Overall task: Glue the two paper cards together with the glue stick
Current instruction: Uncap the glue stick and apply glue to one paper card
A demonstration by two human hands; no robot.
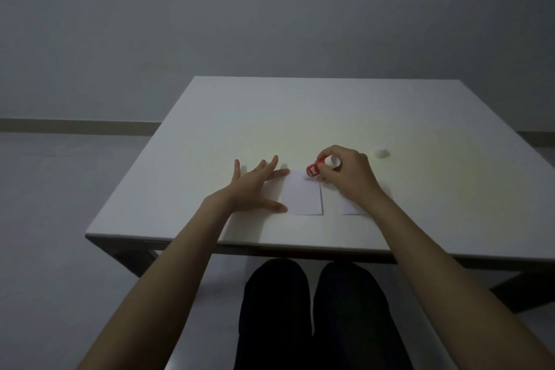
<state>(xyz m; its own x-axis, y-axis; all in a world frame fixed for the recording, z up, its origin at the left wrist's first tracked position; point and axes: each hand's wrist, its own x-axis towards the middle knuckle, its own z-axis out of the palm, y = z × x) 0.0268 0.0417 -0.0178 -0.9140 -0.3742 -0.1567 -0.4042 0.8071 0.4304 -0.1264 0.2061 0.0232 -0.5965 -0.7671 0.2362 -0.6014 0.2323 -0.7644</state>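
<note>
Two white paper cards lie side by side near the front of the white table [300, 117]. The left card [302, 197] is fully visible. My right wrist covers most of the right card [350, 207]. My right hand [348, 173] grips a red glue stick [313, 170], tilted with its lower end touching the far right corner of the left card. My left hand [255, 186] rests flat with fingers spread, its fingertips on the left card's left edge. The glue stick's white cap [380, 152] stands alone on the table to the right of my right hand.
The table's front edge runs just below the cards, with my dark-trousered legs [312, 315] under it. A plain grey wall and floor surround the table; dark table legs show at both front corners.
</note>
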